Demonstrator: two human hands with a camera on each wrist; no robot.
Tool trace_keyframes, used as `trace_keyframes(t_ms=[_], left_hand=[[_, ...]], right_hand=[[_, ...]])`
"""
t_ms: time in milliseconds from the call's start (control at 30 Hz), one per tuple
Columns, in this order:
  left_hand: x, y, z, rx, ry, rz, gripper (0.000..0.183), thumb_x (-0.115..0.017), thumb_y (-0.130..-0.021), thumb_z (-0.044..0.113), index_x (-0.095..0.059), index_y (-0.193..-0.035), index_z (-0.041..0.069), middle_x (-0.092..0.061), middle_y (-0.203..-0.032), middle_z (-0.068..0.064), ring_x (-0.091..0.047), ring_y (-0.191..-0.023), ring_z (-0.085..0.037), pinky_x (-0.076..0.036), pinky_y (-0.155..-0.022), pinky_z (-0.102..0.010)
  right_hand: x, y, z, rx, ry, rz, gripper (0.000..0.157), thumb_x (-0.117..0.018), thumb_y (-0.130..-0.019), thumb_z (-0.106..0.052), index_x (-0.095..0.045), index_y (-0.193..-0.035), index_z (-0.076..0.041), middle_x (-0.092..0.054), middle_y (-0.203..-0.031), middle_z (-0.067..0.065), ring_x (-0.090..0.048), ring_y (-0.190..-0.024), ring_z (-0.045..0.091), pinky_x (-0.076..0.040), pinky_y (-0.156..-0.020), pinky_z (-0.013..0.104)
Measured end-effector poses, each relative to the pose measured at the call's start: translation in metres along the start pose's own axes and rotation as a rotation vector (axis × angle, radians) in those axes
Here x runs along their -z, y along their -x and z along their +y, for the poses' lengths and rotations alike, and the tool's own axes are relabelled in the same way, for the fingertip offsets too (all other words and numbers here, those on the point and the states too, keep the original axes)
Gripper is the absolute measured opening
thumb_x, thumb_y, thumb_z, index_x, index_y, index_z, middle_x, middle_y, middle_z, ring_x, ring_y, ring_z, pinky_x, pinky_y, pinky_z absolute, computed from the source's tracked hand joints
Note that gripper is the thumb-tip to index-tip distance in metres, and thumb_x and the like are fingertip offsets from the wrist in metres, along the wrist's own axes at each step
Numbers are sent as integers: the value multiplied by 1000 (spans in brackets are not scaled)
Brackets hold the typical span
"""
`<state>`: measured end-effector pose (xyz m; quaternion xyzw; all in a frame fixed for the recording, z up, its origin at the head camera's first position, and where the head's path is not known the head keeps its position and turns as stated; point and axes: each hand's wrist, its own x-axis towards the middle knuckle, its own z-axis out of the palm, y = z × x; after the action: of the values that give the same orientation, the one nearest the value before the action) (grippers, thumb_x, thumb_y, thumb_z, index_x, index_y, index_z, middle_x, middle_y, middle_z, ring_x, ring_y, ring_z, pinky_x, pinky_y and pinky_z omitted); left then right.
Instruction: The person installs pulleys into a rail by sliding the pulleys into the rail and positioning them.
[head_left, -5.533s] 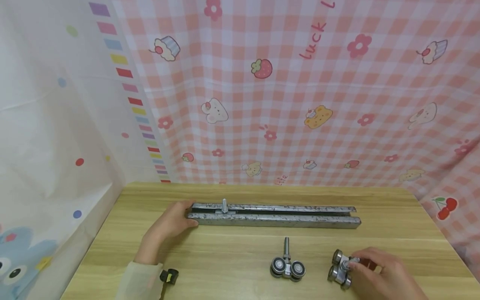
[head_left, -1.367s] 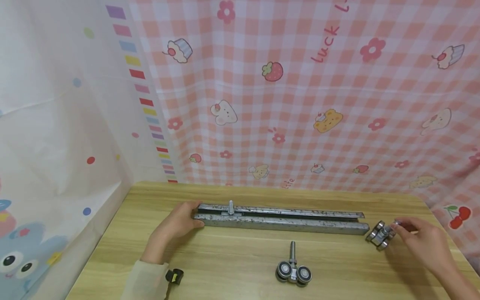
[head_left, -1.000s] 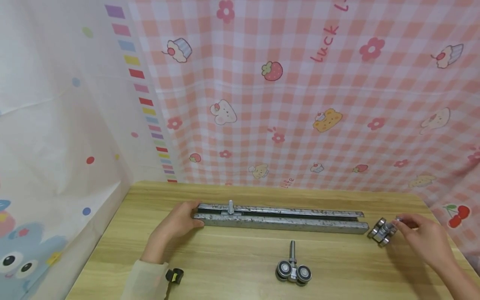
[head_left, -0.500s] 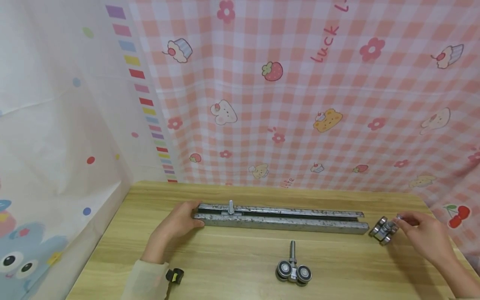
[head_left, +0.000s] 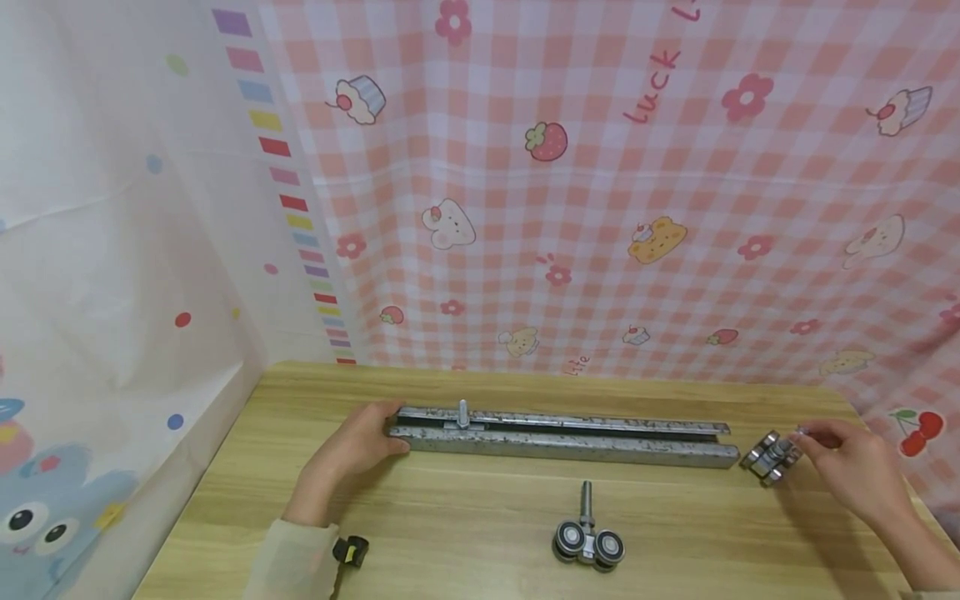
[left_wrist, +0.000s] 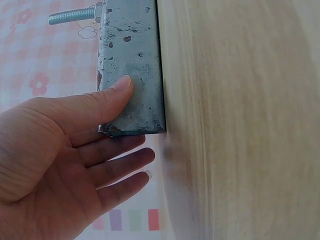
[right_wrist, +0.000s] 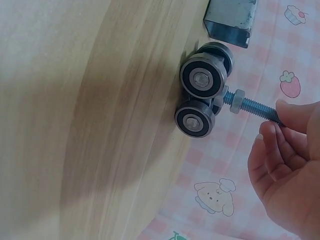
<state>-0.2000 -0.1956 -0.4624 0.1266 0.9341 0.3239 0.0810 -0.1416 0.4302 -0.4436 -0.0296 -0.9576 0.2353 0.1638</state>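
A slotted steel track [head_left: 562, 442] lies along the back of the table. My left hand [head_left: 360, 442] holds its left end, thumb on the near side; in the left wrist view that thumb [left_wrist: 107, 100] lies on the metal, with the index finger partly hidden behind. An upright bolt [head_left: 462, 414] stands in the slot near that end. My right hand [head_left: 851, 467] pinches the threaded stem of a roller trolley [head_left: 770, 458] just off the track's right end. In the right wrist view, the trolley's wheels [right_wrist: 201, 78] are close to the track's end [right_wrist: 231, 22], a small gap between.
A second roller trolley [head_left: 588, 542] lies on the wooden table [head_left: 450, 533] in front of the track, stem pointing away. A small black clip-like piece [head_left: 350, 551] is beside the left sleeve. A checked cloth [head_left: 525, 192] hangs behind the table.
My right hand has carried the trolley from the table's front right to the track's right end, then shifted slightly rightward over the last second. The left hand keeps its hold.
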Motion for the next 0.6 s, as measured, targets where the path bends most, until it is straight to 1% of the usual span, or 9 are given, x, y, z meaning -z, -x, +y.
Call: trace_keyframes(t_ms=[133, 267, 367, 533, 600], left_hand=[[0, 0, 0, 3, -3, -2, 59, -82, -89, 7, -58, -141, -8, -65, -135, -26, -57, -131, -44, -47, -110, -57], [0, 0, 1, -1, -4, -1, 59, -83, -89, 7, -59, -141, -8, -65, -135, -26, -57, -131, -43, -47, -110, -58], [0, -1, 0, -4, -6, 3, 58, -83, -89, 6, -60, -139, -8, -65, -134, -25, -58, -130, -43, -48, -110, -57], [-1, -1, 0, 13, 8, 0, 59, -83, -89, 6, -59, -141, -8, -66, -134, -23, -60, -128, -40, -49, -109, -56], [-2, -1, 0, 21, 15, -2, 60, -83, -89, 7, -59, -141, -7, -67, -133, -22, -61, -127, -39, -50, -108, -55]], right_hand=[[0, -1, 0, 19, -14, 25, 20, -78, -92, -9, -74, -97, 10, -73, -87, 24, -49, -68, -12, -44, -49, 17], [0, -2, -1, 19, -18, 27, 19, -78, -92, -9, -74, -96, 9, -73, -86, 23, -49, -67, -13, -44, -49, 18], [0, -3, -2, 2, -7, 18, 19, -78, -93, -10, -74, -95, 8, -73, -85, 21, -51, -66, -9, -45, -49, 20], [0, -4, -5, -16, 20, 8, 20, -77, -94, -12, -74, -95, 8, -73, -82, 19, -59, -65, 7, -45, -47, 25], [0, -5, -5, -16, 25, 1, 21, -77, -95, -13, -74, -94, 8, -73, -80, 18, -59, -63, 10, -44, -46, 26]])
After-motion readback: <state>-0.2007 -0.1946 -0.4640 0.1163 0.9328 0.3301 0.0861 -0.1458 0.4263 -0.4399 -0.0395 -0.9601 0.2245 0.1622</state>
